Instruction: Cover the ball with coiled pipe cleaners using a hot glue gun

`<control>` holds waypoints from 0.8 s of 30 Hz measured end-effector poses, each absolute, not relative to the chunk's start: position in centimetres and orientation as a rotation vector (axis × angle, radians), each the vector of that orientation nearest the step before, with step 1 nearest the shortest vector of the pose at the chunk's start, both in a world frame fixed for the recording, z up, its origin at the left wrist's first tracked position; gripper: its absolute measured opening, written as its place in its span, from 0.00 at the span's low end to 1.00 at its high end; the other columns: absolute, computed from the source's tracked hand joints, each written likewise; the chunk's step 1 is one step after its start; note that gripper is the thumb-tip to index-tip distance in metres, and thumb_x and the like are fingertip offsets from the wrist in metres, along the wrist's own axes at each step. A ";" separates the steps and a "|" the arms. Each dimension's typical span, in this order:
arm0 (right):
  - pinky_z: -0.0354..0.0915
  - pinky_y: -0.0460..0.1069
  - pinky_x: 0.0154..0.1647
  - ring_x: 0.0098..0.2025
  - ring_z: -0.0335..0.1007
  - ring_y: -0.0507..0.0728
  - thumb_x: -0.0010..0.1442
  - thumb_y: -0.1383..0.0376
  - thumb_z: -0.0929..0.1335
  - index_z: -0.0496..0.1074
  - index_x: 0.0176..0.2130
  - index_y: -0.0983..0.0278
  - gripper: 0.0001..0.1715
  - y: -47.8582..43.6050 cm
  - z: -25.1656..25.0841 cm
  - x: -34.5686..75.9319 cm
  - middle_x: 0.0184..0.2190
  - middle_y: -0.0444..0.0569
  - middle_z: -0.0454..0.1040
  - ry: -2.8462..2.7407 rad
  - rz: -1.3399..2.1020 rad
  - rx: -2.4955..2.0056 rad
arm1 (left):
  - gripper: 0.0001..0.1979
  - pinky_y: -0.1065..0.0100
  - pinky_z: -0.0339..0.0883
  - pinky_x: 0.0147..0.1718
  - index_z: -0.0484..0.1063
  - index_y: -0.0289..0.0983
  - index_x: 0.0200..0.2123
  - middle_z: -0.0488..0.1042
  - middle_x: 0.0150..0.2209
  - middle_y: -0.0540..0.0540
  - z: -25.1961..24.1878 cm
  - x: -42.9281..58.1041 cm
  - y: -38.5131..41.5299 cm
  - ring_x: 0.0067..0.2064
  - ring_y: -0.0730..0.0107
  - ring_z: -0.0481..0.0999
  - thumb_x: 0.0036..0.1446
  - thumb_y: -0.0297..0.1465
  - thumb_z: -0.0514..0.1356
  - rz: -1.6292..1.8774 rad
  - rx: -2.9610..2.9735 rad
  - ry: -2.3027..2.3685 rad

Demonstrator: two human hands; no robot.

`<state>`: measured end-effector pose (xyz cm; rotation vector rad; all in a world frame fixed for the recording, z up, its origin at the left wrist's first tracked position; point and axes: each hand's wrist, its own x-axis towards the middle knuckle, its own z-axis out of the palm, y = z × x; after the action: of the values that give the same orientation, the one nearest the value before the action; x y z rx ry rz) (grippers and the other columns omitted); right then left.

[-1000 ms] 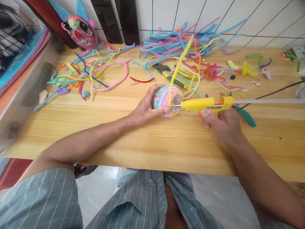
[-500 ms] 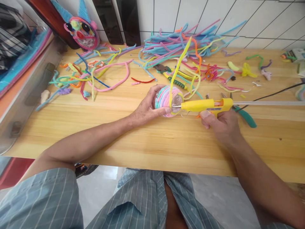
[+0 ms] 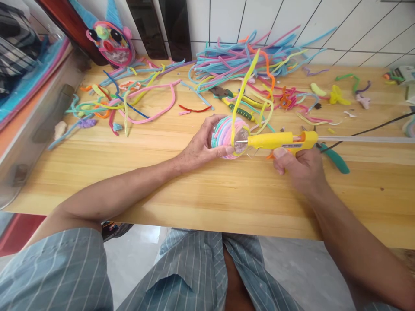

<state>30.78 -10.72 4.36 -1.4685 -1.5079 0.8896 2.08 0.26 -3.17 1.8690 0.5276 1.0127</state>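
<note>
My left hand [image 3: 207,140] is wrapped round a ball covered with pastel pipe cleaners [image 3: 223,134], its thumb along the near side. The ball's right end shows a bare, clear patch. From that side a yellow pipe cleaner [image 3: 240,93] sticks up and away from me. My right hand [image 3: 300,166] grips a yellow hot glue gun [image 3: 272,140], with a long clear glue stick [image 3: 366,139] running out of its back. The metal nozzle points left, at the bare patch beside the yellow pipe cleaner; whether it touches cannot be made out.
Behind the ball lie green-handled pliers [image 3: 240,108] and a heap of pipe cleaners [image 3: 240,60]. A teal-handled tool [image 3: 335,160] and a black cord [image 3: 372,126] lie near my right hand. A decorated ball with cones [image 3: 113,43] stands back left, beside a plastic bin [image 3: 42,125].
The glue gun's nozzle has shifted very slightly up and to the right against the ball's bare patch. Both hands keep their hold, and the rest looks the same.
</note>
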 end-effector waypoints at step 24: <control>0.55 0.51 0.23 0.19 0.59 0.52 0.67 0.39 0.75 0.66 0.17 0.58 0.39 -10.8 4.8 31.0 0.14 0.43 0.65 -1.521 0.797 -1.529 | 0.48 0.46 0.74 0.70 0.58 0.48 0.74 0.71 0.71 0.39 -3.2 2.0 0.3 0.69 0.46 0.76 0.62 0.58 0.74 0.991 1.855 0.550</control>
<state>31.04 -10.84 4.77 -1.5287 -1.5210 0.7972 1.99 0.33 -3.23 1.8555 0.5498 0.9914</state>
